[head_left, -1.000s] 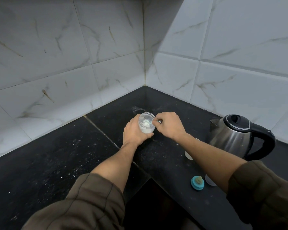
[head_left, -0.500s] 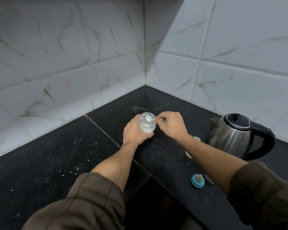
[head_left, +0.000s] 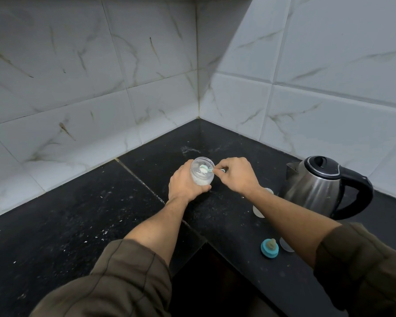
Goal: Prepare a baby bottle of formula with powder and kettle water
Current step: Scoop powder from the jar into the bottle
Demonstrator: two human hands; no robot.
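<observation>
Since a second ago, the scoop (head_left: 204, 168) is rising to the jar (head_left: 202, 173) mouth, pinched in the right hand (head_left: 237, 176); the left hand (head_left: 185, 184) is clamping the jar steady on the surface (head_left: 78, 213), far left of the kettle (head_left: 322, 187).

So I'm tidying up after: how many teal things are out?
2: the scoop held over the jar, and the teat ring on the counter near the front edge. Others may be hidden.
</observation>
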